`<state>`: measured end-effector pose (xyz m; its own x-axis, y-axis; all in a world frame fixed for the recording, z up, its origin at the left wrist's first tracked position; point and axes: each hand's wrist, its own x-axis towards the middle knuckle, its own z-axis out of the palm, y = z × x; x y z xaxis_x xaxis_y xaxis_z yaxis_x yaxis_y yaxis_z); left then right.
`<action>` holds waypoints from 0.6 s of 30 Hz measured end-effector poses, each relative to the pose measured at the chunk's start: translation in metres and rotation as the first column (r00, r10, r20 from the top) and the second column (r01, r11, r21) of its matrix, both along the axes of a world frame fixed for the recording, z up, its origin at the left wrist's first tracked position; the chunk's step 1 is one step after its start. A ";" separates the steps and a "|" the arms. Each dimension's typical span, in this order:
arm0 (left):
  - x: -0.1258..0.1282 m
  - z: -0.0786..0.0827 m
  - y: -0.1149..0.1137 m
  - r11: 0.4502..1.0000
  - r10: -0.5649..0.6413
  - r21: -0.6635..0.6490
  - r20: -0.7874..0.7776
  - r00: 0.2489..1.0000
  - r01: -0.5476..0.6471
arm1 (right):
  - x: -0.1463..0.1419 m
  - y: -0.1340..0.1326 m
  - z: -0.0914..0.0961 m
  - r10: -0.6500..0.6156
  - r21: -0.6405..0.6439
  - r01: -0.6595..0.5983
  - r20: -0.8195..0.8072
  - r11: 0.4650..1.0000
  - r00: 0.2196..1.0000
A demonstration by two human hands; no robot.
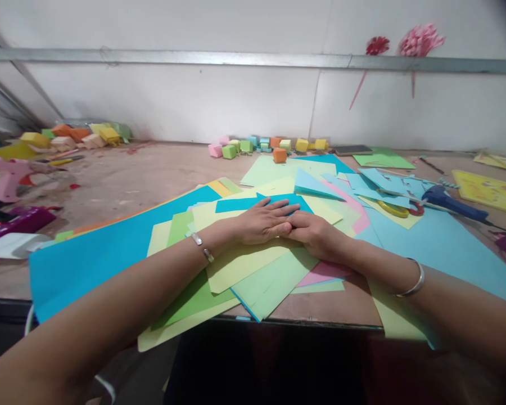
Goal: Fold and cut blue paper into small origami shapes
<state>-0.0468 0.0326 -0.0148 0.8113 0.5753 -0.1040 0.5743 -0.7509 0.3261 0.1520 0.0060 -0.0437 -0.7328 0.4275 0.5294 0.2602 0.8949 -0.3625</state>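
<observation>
My left hand (263, 221) lies flat with its fingers stretched out, on a pale yellow paper sheet (231, 264) and partly over a blue paper piece (236, 206). My right hand (316, 233) rests against it from the right, its fingers extended leftward. The two hands touch, and some right fingertips are hidden by the left thumb and fingers. Neither hand visibly holds anything. Beneath and around them lie overlapping coloured papers, among them a light green sheet (274, 281) and a large blue sheet (109, 247) on the left.
Scissors (391, 209) and a blue glue gun (453, 202) lie on papers at the right. At the left are a pink glue gun (4, 177) and a white plug-like block (14, 246). Small paper cubes (279, 155) line the back; the table's front edge (312, 322) is near.
</observation>
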 end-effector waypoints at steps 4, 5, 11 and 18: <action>0.000 0.003 0.002 0.998 0.002 -0.063 0.007 1.000 -0.001 | -0.002 -0.004 0.005 -0.011 -0.061 0.011 0.004 0.998 1.000; -0.001 0.004 0.002 0.996 0.003 -0.088 0.026 1.000 -0.001 | -0.001 -0.005 0.008 -0.004 -0.044 0.004 0.004 0.999 1.000; -0.013 0.007 0.003 0.976 0.075 -0.216 0.250 0.965 -0.020 | 0.033 0.005 0.043 -0.444 0.223 0.434 -0.005 0.873 0.896; -0.008 0.009 -0.002 0.997 0.065 -0.038 0.058 0.996 -0.063 | 0.108 0.040 0.075 -0.828 0.326 0.806 0.457 0.494 0.323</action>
<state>-0.0544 0.0307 -0.0057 0.7782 0.6231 -0.0783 0.5998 -0.7004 0.3868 0.2604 0.0461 0.0314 -0.1550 0.9578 0.2420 0.9851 0.1315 0.1105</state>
